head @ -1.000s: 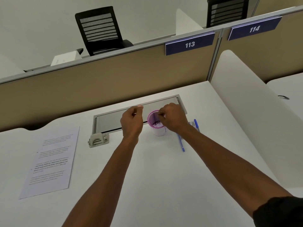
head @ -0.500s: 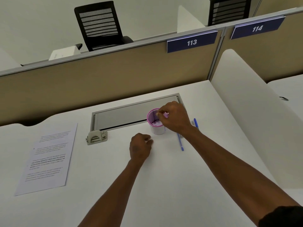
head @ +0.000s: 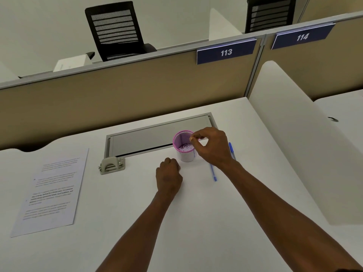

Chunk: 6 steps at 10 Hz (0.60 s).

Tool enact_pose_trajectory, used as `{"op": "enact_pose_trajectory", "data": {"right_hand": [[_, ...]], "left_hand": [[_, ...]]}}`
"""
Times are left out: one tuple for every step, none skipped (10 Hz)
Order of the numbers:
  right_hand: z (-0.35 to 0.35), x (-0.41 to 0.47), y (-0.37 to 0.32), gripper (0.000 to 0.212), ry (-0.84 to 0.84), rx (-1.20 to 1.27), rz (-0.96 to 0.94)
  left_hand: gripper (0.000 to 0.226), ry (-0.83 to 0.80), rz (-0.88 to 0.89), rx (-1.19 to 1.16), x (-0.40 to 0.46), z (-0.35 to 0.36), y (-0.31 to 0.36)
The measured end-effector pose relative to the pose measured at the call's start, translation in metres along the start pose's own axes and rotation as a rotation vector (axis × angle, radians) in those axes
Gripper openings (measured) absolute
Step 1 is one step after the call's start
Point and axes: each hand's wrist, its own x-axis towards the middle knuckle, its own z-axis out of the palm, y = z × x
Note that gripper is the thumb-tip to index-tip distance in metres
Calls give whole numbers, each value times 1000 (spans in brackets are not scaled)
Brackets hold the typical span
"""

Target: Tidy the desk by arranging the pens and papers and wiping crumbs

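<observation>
A pink mesh pen cup (head: 184, 153) stands on the white desk (head: 206, 216) in front of a grey cable hatch. My right hand (head: 213, 147) pinches the cup's near-right rim between thumb and fingers. My left hand (head: 169, 176) rests on the desk just left of and below the cup, its fingers curled under; nothing shows in it. A blue pen (head: 213, 172) lies on the desk partly under my right wrist, and the capped end of a second blue pen (head: 231, 148) shows beside it. A printed paper sheet (head: 53, 191) lies flat at the left.
The grey cable hatch (head: 149, 139) is set into the desk, with a small grey clamp-like fitting (head: 112, 166) at its left corner. A tan partition (head: 117, 91) closes the back. A white side divider (head: 294, 138) bounds the right. Black chairs stand beyond.
My left hand dropped from beside the cup's rim down to the desk in front of the cup and stays there. My right hand kept hold of the cup's rim.
</observation>
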Motion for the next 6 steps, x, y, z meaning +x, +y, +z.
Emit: {"op": "enact_pose_trajectory", "data": {"right_hand": [[-11, 0, 0, 19, 31, 42, 24], [-20, 3, 2, 16, 62, 83, 52], [-20, 9, -1, 18, 78, 86, 88], [-16, 11, -5, 21, 74, 97, 113], [-16, 7, -9, 21, 57, 99, 110], [-22, 6, -13, 19, 81, 118, 104]], "left_hand": [[21, 61, -93, -157, -3, -3, -4], [16, 327, -170, -420, 3, -26, 0], [9, 397, 2, -501, 18, -56, 23], [11, 246, 93, -472, 35, -67, 42], [21, 160, 128, -338, 46, -63, 42], [25, 188, 105, -314, 49, -65, 38]]}}
